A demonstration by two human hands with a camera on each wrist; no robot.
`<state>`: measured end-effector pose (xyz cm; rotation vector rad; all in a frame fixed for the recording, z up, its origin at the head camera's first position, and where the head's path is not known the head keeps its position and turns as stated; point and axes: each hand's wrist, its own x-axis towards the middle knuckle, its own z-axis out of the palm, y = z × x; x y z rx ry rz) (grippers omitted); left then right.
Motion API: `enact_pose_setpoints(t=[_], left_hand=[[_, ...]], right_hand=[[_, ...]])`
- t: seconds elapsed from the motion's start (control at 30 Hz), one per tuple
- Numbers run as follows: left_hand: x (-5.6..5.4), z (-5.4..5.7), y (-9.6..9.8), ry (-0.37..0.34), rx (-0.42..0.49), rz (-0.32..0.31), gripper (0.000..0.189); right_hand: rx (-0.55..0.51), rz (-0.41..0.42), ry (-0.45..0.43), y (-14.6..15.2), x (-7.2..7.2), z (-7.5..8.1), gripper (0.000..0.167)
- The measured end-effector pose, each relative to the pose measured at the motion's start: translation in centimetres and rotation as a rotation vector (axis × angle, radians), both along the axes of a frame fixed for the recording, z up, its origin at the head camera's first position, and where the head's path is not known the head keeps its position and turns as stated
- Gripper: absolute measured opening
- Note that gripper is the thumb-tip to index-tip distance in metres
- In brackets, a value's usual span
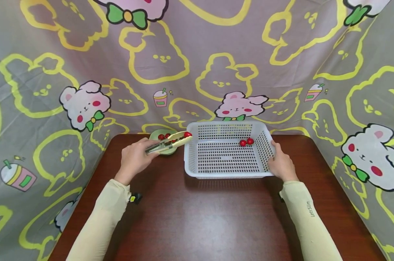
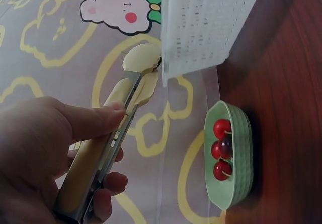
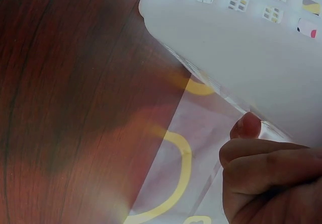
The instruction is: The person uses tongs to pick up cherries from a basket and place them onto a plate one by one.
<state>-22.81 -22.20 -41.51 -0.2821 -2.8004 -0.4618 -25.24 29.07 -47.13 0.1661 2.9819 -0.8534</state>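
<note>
My left hand (image 1: 135, 159) holds tongs (image 2: 83, 176) with cream-coloured tips, the thumb on one arm and fingers curled round the other. Between the tips is a red cherry (image 1: 187, 134), at the left rim of a white perforated basket (image 1: 229, 175). In the left wrist view the tips hide most of that cherry. My right hand (image 1: 283, 163) grips the basket's right rim. Two cherries (image 1: 246, 142) lie inside the basket near its back right. A green dish (image 2: 216, 183) with several stemmed cherries (image 2: 222, 170) stands left of the basket, partly behind the tongs in the head view.
Beneath everything is a dark reddish-brown wooden table (image 1: 210, 221). A patterned cloth (image 1: 190, 54) with bears and rabbits hangs along the back and both sides. A small black item (image 1: 135, 198) shows at my left wrist.
</note>
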Motion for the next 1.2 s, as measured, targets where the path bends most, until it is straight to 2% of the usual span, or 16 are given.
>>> enact_pose_setpoints(t=[0.87,1.2], left_hand=[[-0.8,-1.1,-5.2,0.008,0.038,0.133,0.042],[-1.2,-2.4,-7.0,-0.023,0.020,0.173,0.041]], right_hand=[[-0.001,-0.002,0.008,0.3,-0.4,-0.4,0.070],[-0.002,-0.001,-0.002,0.4,-0.3,-0.4,0.070]])
